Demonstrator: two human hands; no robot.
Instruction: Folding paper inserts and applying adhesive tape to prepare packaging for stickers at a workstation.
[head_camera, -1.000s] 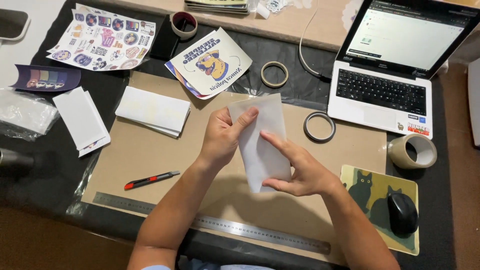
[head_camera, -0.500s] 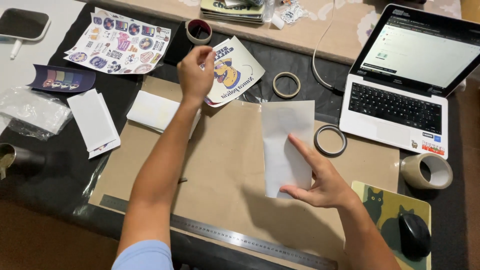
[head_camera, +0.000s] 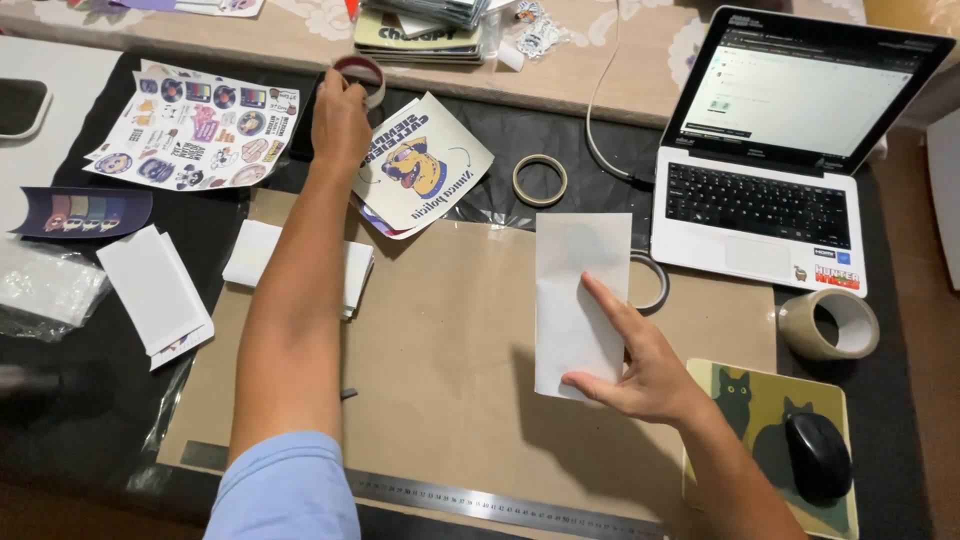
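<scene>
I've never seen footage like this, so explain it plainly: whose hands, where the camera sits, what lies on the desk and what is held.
A camera worn on a person's head looks down at their own bare hands. The left hand grips a dark red roll of tape at the desk's far side. The right hand presses a white rectangular sheet flat on the brown cardboard mat. Around lie a colourful sticker sheet, an open silver laptop, a black mouse and a steel ruler.

Paper sheet (head_camera: 580, 300) on the mat (head_camera: 440, 350), under the right hand (head_camera: 640, 370). Laptop (head_camera: 780, 150) far right, tape roll (head_camera: 830, 325) near it. Left hand (head_camera: 340, 120) far left on a ring (head_camera: 362, 75), sticker sheet (head_camera: 190, 125) further left. Ruler (head_camera: 500, 497) nearest.
</scene>
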